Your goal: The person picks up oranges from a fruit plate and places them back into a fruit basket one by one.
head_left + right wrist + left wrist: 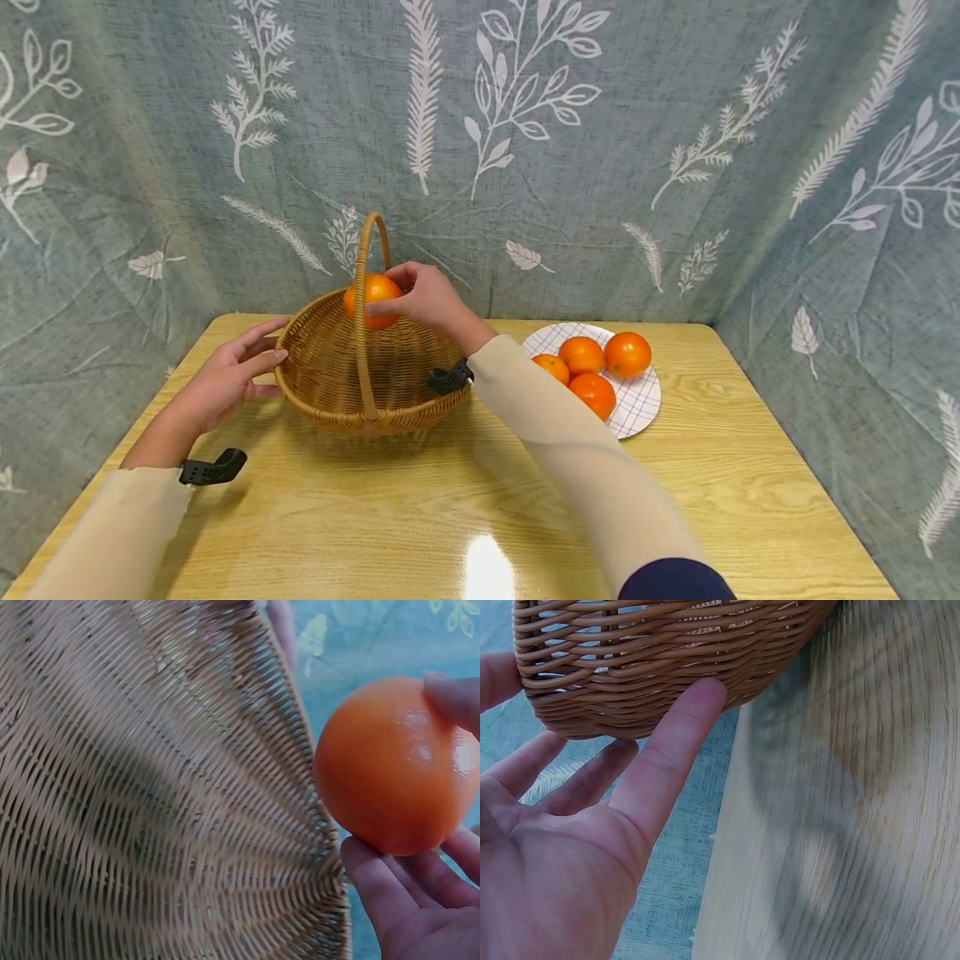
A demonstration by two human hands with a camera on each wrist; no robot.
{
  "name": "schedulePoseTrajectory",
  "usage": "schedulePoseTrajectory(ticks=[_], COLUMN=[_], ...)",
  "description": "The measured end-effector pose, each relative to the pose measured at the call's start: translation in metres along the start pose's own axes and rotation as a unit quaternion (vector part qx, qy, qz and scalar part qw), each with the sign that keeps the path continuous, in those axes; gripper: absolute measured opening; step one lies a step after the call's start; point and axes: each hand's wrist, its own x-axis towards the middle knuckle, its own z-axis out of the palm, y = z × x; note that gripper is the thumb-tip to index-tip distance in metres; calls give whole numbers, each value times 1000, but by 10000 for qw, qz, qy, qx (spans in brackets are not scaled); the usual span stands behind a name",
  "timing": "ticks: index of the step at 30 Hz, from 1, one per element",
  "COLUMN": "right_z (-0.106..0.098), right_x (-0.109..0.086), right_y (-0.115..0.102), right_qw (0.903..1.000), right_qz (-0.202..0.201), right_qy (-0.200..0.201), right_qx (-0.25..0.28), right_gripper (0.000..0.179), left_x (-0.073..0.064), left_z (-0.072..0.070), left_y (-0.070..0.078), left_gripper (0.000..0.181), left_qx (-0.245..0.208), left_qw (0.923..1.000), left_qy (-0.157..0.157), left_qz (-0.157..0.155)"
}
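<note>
A glossy, wood-grained yellow tabletop (360,517) spreads before the oval, honey-brown woven wicker basket (322,362). At the basket's left rim, the left hand (232,371) touches the ribbed weave, fingers spread. Right of the basket, four smooth orange fruits (595,397) sit on a round white checked plate (639,407). Over the basket's far part, the right hand (431,298) pinches a shiny, round orange fruit (379,288) between thumb and fingertips. Behind the basket hangs leaf-printed grey-blue cloth (457,225).

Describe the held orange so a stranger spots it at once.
On the table, find the basket with the tall handle. In the head view, that handle crosses in front of the orange, which the right grip holds. It is the only one held: the four others in view lie on the plate.
</note>
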Motion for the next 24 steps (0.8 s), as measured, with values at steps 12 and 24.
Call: schedulePoseTrajectory(ticks=[12, 24], right_z=[21, 46], right_x=[19, 27], right_y=[7, 0], right_qw=[9919, 9618], right_qz=[90, 490], right_qy=[-829, -1236], right_qx=[-957, -2394], right_gripper=[49, 34], left_x=[0, -1], left_z=[1, 1], left_y=[1, 2], left_gripper=[63, 65], left_qx=[78, 118], left_qw=[10000, 9999], left_qy=[-9, 16], left_qz=[1, -98])
